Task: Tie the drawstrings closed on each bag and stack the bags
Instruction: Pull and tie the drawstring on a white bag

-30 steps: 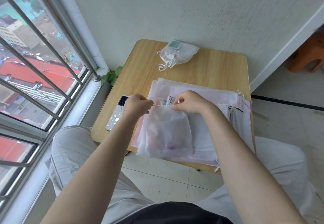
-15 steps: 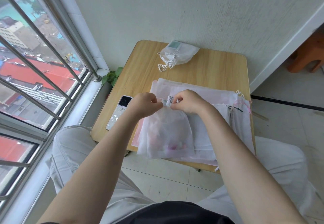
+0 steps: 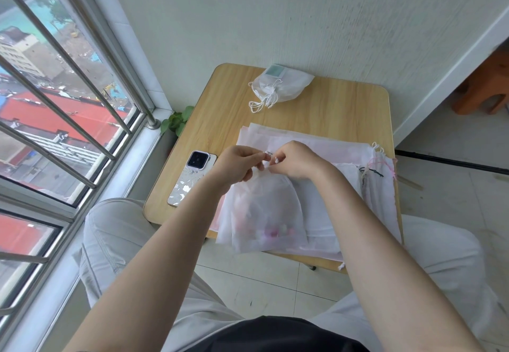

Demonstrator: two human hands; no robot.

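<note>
Knotting now: my left hand and right hand each pinch a drawstring end at the mouth of the sheer bag, which lies atop the flat pile just right of the phone. Next, I reckon: cinch tight, then stack it by the tied bag beyond the phone.

I sit at a small wooden desk pushed against a pale textured wall. To my left, a barred window lets in daylight over red rooftops. The floor is light tile; far right stands an orange wooden stool.
</note>
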